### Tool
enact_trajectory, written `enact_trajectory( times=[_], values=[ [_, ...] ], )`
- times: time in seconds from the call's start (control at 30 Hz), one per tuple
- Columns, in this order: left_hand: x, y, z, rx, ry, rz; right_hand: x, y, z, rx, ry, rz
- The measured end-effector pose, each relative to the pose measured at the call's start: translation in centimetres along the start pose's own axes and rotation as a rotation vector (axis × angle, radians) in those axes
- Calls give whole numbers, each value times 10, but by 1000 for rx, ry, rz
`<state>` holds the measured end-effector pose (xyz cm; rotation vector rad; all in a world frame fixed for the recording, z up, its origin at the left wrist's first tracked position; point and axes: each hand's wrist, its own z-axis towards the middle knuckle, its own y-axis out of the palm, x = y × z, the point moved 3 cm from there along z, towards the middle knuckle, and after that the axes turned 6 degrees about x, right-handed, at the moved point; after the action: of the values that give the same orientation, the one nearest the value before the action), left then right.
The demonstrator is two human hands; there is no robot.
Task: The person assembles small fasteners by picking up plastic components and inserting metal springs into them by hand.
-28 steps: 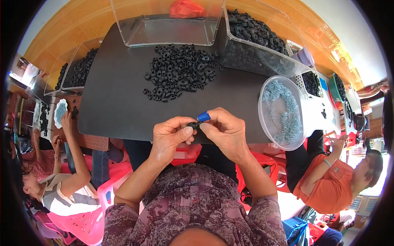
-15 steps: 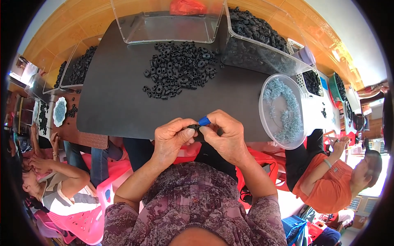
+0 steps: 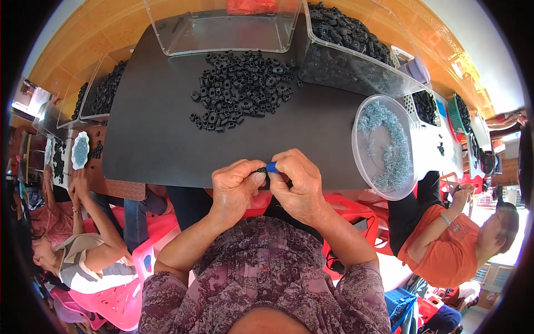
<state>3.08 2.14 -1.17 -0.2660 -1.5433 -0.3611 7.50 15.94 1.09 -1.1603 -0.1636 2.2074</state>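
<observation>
Hands pinched together, left hand (image 3: 236, 186) gripping small black part (image 3: 260, 170), right hand (image 3: 298, 183) gripping blue-handled tool (image 3: 271, 166).

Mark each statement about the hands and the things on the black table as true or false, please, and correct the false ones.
1. Both hands meet at the near edge of the black table. True.
2. The right hand pinches a small blue piece. True.
3. The left hand rests in the pile of black parts. False: the pile lies apart, farther up the table.
4. The round clear tub holds black parts. False: it holds pale blue-grey bits.
</observation>
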Motion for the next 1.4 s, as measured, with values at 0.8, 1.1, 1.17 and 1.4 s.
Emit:
enact_trajectory(
  times=[0.8,1.1,1.17,1.4],
  values=[
    [2,-14,8,-90,-146,-14,10,6,-11,-28,434,268],
    [-3,-15,10,-46,-268,-44,17,11,-13,-36,686,507],
    [2,-12,10,-70,-90,50,19,11,-15,-19,656,488],
    [8,-17,12,-61,-148,47,9,5,-7,-2,354,257]
  ],
)
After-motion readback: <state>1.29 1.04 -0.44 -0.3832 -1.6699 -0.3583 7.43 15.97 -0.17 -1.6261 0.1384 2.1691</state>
